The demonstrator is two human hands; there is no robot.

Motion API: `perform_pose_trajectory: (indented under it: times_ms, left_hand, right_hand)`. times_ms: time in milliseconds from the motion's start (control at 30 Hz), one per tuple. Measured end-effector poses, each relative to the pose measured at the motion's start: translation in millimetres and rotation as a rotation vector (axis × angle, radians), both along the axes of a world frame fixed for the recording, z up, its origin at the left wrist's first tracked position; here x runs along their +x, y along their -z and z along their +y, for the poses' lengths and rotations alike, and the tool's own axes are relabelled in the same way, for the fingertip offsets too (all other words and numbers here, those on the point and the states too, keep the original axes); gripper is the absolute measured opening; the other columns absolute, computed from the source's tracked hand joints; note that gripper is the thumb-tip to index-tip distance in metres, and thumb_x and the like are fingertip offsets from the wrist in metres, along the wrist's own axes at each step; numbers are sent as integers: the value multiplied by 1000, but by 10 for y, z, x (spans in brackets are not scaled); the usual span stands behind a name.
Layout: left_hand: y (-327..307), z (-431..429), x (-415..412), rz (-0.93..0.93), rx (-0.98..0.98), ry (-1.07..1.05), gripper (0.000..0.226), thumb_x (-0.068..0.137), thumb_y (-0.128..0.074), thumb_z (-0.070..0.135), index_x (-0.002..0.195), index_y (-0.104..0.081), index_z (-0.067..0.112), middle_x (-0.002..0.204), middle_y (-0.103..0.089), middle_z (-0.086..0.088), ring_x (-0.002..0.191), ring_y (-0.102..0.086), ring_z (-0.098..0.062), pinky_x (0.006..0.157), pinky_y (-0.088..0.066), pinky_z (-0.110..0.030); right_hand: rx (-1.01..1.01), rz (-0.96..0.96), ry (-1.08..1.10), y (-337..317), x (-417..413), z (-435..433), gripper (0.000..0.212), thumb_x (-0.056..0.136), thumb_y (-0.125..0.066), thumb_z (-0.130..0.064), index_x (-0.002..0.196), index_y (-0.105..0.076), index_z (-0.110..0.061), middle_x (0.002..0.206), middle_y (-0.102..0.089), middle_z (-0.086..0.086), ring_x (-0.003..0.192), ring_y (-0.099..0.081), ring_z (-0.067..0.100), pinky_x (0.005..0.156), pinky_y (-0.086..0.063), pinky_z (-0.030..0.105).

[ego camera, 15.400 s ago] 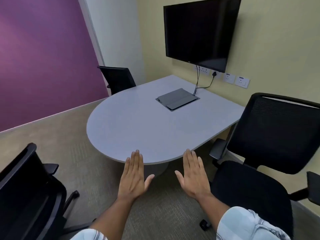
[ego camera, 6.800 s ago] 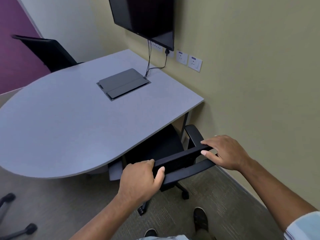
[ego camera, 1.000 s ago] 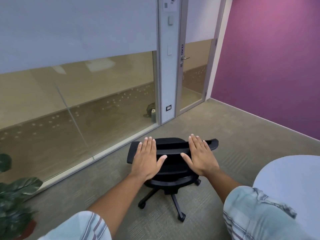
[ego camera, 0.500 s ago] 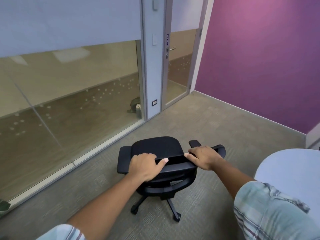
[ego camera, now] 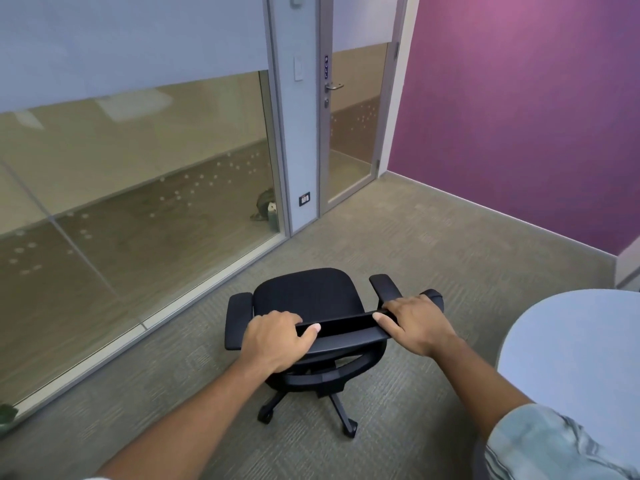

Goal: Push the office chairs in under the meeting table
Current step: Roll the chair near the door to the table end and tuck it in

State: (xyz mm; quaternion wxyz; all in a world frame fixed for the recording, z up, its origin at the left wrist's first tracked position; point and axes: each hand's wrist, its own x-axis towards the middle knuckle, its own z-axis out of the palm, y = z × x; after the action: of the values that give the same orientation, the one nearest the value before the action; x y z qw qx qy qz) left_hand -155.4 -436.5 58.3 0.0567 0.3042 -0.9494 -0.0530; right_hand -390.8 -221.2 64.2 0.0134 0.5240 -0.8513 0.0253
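A black office chair [ego camera: 308, 299] on castors stands on the carpet in front of me, its seat facing away towards the glass wall. My left hand [ego camera: 273, 337] grips the left part of the backrest's top edge. My right hand [ego camera: 415, 323] grips the right part of the same edge, beside the right armrest. The rounded end of the grey meeting table [ego camera: 571, 348] shows at the right edge, to the right of the chair and apart from it.
A glass partition [ego camera: 131, 188] runs along the left, with a glass door [ego camera: 353, 126] behind the chair. A purple wall [ego camera: 519, 109] closes the far right side. Leaves of a plant [ego camera: 7, 415] peek in at the lower left. Open carpet lies around the chair.
My hands went from lying flat over the backrest to gripping its top edge. The chair now sits nearer the meeting table and shows more of its seat.
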Motion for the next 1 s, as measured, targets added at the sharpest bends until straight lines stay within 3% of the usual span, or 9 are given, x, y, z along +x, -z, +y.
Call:
perform_pose_trajectory:
  times_ms: [200,467,633,800,1000]
  left_hand:
    - [-40,-40,57,-9,15,7,79,91,-25,85,126,-77,36,100,-81,16,90,-75,-7,80,-60,-34]
    - [-134,-61,137,-66,58,103,83,87,-23,82,136,-72,37,126,-76,19,113,-72,-8,96,-58,-38]
    - [-136,-196,194,-67,65,194,81,88,-25,82,138,-71,38,117,-79,19,104,-73,-7,90,-57,-34]
    - [-132,-408,211,-39,83,338,81,88,-28,85,140,-69,38,92,-79,17,93,-73,-6,81,-50,-30]
    - [-171,-717,156,-86,71,615,90,87,-23,88,149,-62,36,126,-77,16,112,-71,-7,95,-51,-34]
  right_hand:
    - [-49,39,1,77,115,63,75,103,-9,-71,96,-68,-26,92,-72,-5,90,-66,21,93,-44,41]
    - [-91,62,59,129,374,211,78,105,-8,-72,91,-68,-24,85,-70,-5,86,-67,20,94,-47,43]
    - [-94,79,142,138,649,297,75,107,-8,-71,85,-64,-25,80,-67,-6,81,-64,20,91,-47,42]
    - [-98,57,279,132,996,334,74,108,-8,-72,88,-64,-27,82,-66,-8,82,-62,18,91,-45,40]
    - [-82,26,476,110,1528,293,75,107,-6,-73,98,-66,-28,92,-69,-10,89,-63,17,95,-45,39]
